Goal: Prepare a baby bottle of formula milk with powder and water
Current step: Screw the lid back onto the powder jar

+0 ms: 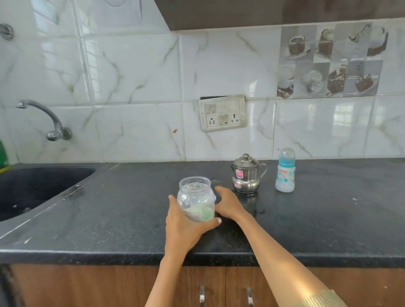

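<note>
A clear plastic jar is held at the middle of a dark speckled countertop; its mouth is open, and a pale green scoop with some whitish powder is seen through its lower wall. The left hand is wrapped round the jar from the near left side, the thumb laid across the base at the front and the fingers curled behind, so that the jar is clamped; whether the jar stands on the counter or is lifted just off it cannot be told. The right hand is placed just beside the jar on its right, palm down, the fingers bent and held close together towards the jar's shoulder; whether they press on the jar or merely lie against it cannot be told. A small transparent object, partly hidden, is glimpsed just behind the right hand; its nature cannot be told. A lidded steel pot with a side handle and a pink sticker is set behind and to the right of the hands; a capped baby bottle, blue-collared and patterned, is stood upright further right, apart from the pot. A dark sink is sunk into the counter at the left, beneath a wall tap; a switch plate is fixed to the marbled tiles.
</note>
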Tool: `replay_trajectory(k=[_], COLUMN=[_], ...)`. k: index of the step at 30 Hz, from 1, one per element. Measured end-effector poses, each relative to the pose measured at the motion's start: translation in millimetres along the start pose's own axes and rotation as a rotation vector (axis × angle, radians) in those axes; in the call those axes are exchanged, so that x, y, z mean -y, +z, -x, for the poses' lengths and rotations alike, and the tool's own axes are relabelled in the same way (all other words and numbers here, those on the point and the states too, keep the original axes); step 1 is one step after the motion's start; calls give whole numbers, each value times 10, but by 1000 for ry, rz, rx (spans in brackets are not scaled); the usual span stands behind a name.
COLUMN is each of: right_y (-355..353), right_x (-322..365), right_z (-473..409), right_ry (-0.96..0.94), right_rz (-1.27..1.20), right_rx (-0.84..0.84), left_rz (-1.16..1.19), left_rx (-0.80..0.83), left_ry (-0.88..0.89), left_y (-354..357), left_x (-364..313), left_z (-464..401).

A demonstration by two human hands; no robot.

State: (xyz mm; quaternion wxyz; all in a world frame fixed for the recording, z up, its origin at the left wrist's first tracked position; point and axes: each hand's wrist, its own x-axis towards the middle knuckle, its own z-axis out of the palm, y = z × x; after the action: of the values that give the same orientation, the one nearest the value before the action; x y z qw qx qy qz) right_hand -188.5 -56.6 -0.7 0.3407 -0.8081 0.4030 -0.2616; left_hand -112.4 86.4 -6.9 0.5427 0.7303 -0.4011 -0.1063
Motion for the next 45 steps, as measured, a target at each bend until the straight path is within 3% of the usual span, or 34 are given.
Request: replay_trajectory(k=[8, 14, 23, 32, 45], right_y=[280, -237, -768, -546, -482], right_x=[-380, 272, 1125, 1414, 1739], right_z=[-732, -177, 273, 343, 236], right_ry=[-4, -80, -223, -336, -373], right_rz=[122, 137, 592, 1039, 1178], right_rx=[77, 19, 119, 302, 585], left_rz=[82, 122, 129, 112, 115], left_rx=[-89, -84, -86, -100, -91], left_ry=[114, 95, 70, 72, 80], left_y=[1, -29, -79, -89, -76], left_x=[110, 76, -6, -23, 26], left_z=[-18, 28, 114, 138, 94])
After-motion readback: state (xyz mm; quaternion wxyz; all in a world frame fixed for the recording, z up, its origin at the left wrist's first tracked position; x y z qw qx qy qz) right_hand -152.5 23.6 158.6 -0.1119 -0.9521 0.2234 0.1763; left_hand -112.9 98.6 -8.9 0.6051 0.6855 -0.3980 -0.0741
